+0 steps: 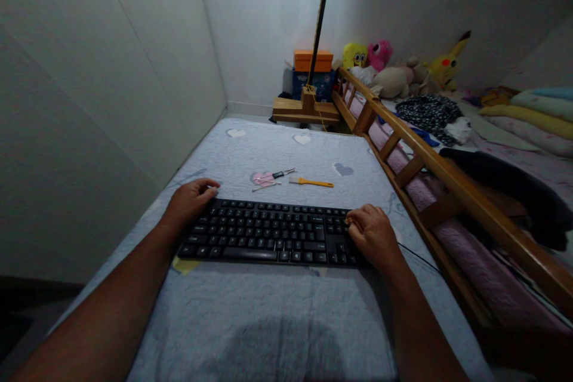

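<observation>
Forearms (102,298) flank a ridged black keyboard (268,236), crosswise on puckered cloth (250,310); left hand (190,200), right hand (369,230): grips I can't tell.

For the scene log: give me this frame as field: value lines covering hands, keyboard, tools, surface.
left hand: at keyboard's upper left corner
right hand: over keyboard's right end
keyboard: black, flat, cable at right
brush: yellow handle, beyond keyboard
surface: pale blue cloth, heart pattern
right side: wooden rail
</observation>
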A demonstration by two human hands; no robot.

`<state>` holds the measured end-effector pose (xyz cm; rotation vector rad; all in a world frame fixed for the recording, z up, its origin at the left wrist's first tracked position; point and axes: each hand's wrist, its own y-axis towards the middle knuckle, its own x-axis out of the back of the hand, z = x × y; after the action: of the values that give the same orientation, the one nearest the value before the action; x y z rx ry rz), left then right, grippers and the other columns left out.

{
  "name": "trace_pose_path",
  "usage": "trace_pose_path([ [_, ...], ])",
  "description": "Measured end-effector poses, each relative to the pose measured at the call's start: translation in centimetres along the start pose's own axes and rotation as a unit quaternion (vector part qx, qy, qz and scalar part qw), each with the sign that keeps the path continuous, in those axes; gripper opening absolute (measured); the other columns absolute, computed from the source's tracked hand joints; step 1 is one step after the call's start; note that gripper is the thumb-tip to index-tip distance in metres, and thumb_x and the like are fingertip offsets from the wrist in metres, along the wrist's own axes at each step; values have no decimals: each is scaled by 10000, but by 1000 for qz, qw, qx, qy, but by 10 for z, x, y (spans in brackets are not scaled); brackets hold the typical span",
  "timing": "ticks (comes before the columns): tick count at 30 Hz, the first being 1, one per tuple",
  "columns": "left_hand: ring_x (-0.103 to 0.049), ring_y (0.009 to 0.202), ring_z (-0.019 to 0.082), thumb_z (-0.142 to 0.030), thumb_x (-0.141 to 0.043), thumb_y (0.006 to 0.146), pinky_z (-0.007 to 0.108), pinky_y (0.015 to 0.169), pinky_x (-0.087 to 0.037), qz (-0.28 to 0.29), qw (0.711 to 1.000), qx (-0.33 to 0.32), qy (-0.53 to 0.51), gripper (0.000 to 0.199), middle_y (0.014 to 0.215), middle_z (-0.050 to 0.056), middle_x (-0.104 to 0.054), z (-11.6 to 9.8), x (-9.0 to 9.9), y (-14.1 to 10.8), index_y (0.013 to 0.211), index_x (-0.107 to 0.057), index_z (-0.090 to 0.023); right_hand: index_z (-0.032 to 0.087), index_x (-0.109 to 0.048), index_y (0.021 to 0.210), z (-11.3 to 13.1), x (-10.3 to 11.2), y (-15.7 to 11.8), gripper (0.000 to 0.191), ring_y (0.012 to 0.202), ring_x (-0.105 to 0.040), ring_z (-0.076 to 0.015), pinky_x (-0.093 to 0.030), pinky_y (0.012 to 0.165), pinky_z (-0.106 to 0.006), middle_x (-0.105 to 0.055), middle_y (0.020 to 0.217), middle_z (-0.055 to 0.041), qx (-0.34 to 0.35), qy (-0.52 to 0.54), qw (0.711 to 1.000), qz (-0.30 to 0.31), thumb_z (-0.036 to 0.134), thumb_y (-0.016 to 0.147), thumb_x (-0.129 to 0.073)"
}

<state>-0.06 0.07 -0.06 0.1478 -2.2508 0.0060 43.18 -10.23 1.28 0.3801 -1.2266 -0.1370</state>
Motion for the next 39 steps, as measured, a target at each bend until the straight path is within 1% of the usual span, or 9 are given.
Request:
trace_pose_path([
  [6,-673,743,256,-510,-541,760,336,683,-489,1,1000,-7,-4,445,797,32,-747,1,-1,0,995,-750,-195,210,-729,866,-2,-1,0,202,853,-548,-235,-404,815,-372,-637,845,-69,-15,-20,1000,-7,137,835,-543],
  [10,-668,719,250,-500,-541,755,335,677,-488,3,1000,-4,-10,454,790,31,-745,-1,0,-1,1012,-750,-190,213,-724,860,-2,0,-1,201,858,-548,-238,-401,804,-373,-638,845,-70,-22,-30,999,-10,140,841,-538],
  [15,-654,704,249,-506,-538,730,333,667,-479,1,1000,4,0,463,762,29,-730,-4,1,0,987,-756,-188,211,-717,842,-2,1,-1,191,857,-547,-238,-399,806,-375,-625,836,-69,-28,-33,999,-14,138,837,-541],
  [21,-668,735,248,-513,-549,733,325,679,-483,-1,1000,0,-4,463,776,31,-741,-3,1,0,991,-752,-187,214,-729,901,9,-2,1,211,878,-545,-237,-407,829,-376,-625,857,-68,-1,13,1000,-22,140,868,-534],
  [24,-668,726,253,-508,-557,733,330,675,-489,-3,1000,1,-3,444,758,24,-739,-5,1,-1,979,-752,-194,222,-732,945,16,-4,1,221,893,-543,-236,-409,839,-373,-629,879,-65,17,26,999,-11,136,879,-539],
  [27,-666,723,254,-495,-554,731,339,697,-499,-2,1000,4,-3,443,783,29,-748,-7,1,-1,985,-753,-191,225,-731,954,19,-5,2,222,902,-541,-237,-408,842,-371,-633,894,-64,25,32,999,-2,124,876,-548],
  [29,-663,723,252,-492,-550,731,340,706,-501,-4,1000,6,-2,449,801,32,-751,-7,1,-1,995,-755,-192,227,-731,950,20,-5,2,213,905,-540,-239,-407,840,-370,-632,892,-63,26,33,999,4,129,881,-555],
  [34,-646,684,241,-517,-545,729,332,669,-490,5,1000,16,-6,486,770,31,-735,-6,1,-1,1014,-756,-185,222,-738,960,21,-5,3,211,907,-543,-241,-408,828,-368,-628,896,-70,23,21,999,16,139,894,-556],
  [39,-657,708,247,-511,-548,732,332,679,-490,1,1000,8,-9,460,781,28,-738,-5,0,-1,994,-753,-192,216,-742,981,18,-7,3,218,908,-541,-243,-406,833,-372,-633,902,-73,22,16,1000,16,142,895,-556],
])
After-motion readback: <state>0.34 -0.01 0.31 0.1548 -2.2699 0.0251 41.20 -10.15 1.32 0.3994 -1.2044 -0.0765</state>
